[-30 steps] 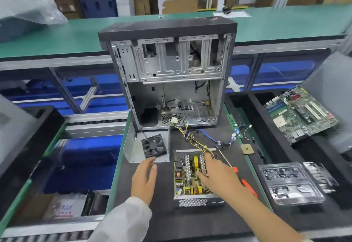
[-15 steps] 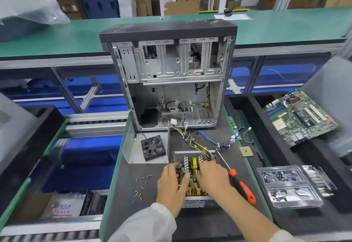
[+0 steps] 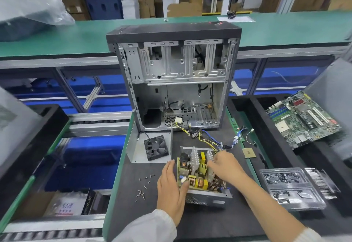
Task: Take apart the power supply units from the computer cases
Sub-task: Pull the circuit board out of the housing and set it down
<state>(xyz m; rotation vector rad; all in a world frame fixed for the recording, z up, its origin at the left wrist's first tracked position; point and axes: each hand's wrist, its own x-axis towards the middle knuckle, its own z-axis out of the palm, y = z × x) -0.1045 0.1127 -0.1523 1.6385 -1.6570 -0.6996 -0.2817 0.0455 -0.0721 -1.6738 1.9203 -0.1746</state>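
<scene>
At lower centre, my left hand (image 3: pixel 171 186) holds the board (image 3: pixel 198 173) by its left edge, thumb curled over it, while my right hand (image 3: pixel 224 167) pinches its heatsinks, tilting it out of its shell (image 3: pixel 207 197). The wires (image 3: pixel 205 139) trailing up to the case (image 3: pixel 174 78) could snag and jerk the board loose.

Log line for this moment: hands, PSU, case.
left hand: holds left edge of circuit board | right hand: fingers on heatsinks | opened grey metal power supply unit: on mat, coverless | grey computer case: upright behind
</scene>
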